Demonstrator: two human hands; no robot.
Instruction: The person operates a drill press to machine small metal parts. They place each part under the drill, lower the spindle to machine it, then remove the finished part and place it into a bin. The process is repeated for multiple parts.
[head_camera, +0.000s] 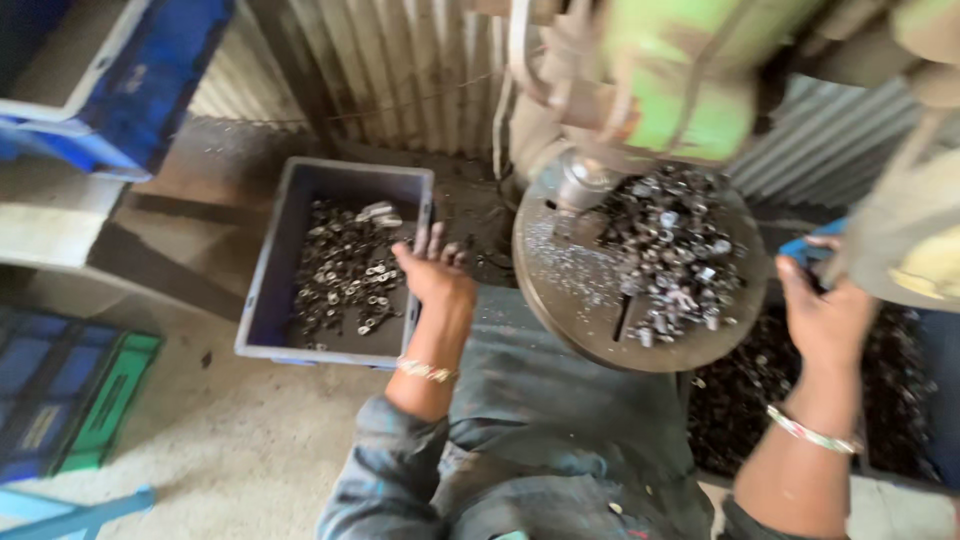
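Note:
My left hand hovers with fingers spread over the right edge of a grey plastic bin that holds several small metal parts; nothing shows in the hand. My right hand is raised at the right of a round metal drill-press table and grips a blue handle. A heap of small metal rings and nuts lies on that table, under the green machine head. The view is blurred by motion.
A dark bin of metal parts sits below the round table at the right. Blue crates stand at the upper left, blue and green crates at the lower left. Corrugated metal sheet forms the back wall.

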